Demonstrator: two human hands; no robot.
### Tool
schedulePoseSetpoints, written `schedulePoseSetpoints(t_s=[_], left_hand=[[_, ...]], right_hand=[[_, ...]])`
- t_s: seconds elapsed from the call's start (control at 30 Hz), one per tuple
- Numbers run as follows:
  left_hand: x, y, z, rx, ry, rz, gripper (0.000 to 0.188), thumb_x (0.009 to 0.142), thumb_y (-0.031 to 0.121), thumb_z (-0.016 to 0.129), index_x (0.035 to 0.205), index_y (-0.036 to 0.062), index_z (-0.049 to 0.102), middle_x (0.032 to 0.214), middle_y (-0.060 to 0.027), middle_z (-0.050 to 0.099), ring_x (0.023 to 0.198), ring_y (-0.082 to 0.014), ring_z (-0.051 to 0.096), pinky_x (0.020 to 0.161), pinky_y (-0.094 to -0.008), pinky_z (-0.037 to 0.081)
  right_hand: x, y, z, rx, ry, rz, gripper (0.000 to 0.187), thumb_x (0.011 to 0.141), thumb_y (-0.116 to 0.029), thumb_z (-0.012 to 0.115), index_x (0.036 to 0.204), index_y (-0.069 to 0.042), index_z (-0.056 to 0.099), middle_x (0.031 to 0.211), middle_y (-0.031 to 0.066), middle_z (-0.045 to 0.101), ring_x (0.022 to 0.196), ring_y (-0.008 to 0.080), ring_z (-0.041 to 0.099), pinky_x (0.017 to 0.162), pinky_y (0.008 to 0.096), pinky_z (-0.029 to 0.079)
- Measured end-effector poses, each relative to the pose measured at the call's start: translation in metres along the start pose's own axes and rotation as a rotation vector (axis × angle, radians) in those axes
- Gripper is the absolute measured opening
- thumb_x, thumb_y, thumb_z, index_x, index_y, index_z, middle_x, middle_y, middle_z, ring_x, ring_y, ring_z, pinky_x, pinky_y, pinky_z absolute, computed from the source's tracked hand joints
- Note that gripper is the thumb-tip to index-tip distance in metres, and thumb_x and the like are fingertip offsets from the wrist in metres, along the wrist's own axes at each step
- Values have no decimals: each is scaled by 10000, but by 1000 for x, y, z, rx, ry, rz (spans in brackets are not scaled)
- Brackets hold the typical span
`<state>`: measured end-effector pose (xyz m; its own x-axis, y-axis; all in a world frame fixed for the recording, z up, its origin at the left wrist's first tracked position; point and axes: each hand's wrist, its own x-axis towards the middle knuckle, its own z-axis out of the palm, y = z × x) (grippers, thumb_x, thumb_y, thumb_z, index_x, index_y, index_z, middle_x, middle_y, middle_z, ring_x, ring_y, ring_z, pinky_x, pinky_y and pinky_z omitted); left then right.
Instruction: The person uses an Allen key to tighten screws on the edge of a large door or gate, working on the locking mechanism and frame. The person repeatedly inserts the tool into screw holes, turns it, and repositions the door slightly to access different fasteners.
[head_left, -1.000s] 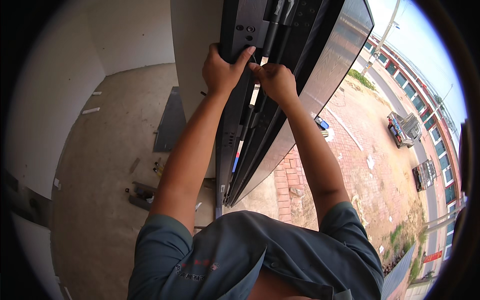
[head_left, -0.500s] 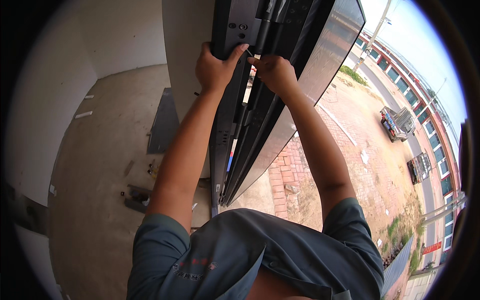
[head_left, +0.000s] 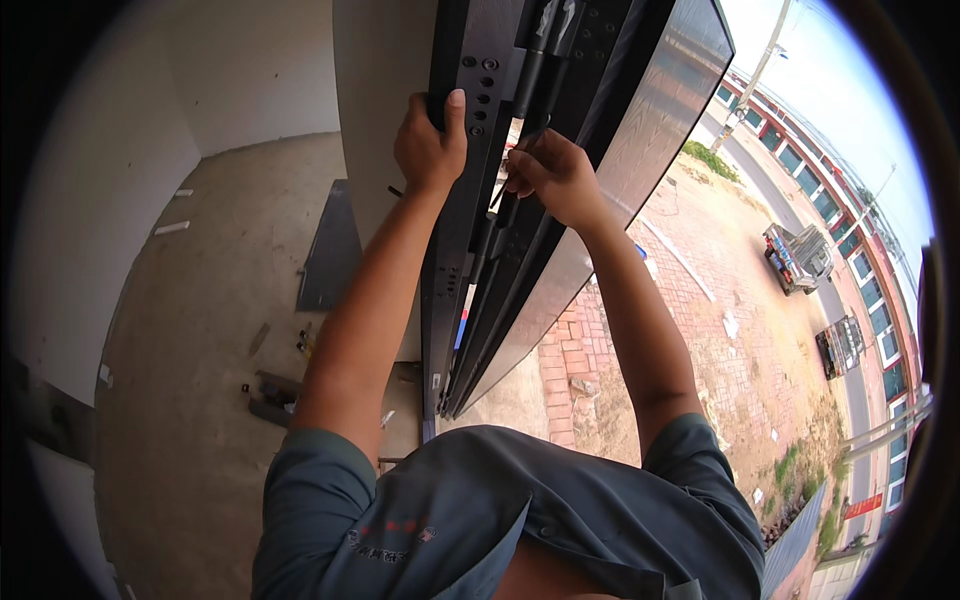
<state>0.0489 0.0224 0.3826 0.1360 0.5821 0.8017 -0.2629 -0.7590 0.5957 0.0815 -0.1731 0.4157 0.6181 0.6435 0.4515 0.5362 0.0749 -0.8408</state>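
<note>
Where the left hand (head_left: 432,145) grips, dark post (head_left: 462,205), several round holes (head_left: 483,99)

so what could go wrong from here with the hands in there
Two risks stand out. The slim tool in the right hand could slip and drop, since one end hangs over the open gap beside the hinge barrel. And if the tall panel or the drilled dark upright swings, that gap might narrow and pinch the right hand; the left hand grips only the upright's edge.
</note>
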Motion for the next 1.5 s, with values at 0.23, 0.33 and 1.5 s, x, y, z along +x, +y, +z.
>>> schedulePoseSetpoints(t_s=[0.23,0.33,1.5], left_hand=[[-31,8,-42,-98,53,-6,431,993,486,679,1004,55,687,700,42,576,628,-70,480,607,-258,412],[-56,35,-68,-199,-143,-121,332,1003,339,720,872,34,712,634,80,484,610,-18,404,559,-218,340],[3,68,-28,-1079,-690,-993,292,1082,311,516,955,94,664,699,73,516,544,-36,427,518,-220,316]], right_hand=[[-31,-5,-10,367,323,-166,287,1071,-227,600,1074,60,616,1042,191,740,896,253,767,790,349,643],[-37,-14,7,380,436,-350,291,1074,-214,593,1107,72,637,1045,187,742,958,255,760,834,361,638],[-24,-40,70,-442,560,-513,227,1086,-131,495,1013,28,641,808,129,706,666,261,677,654,366,543]])
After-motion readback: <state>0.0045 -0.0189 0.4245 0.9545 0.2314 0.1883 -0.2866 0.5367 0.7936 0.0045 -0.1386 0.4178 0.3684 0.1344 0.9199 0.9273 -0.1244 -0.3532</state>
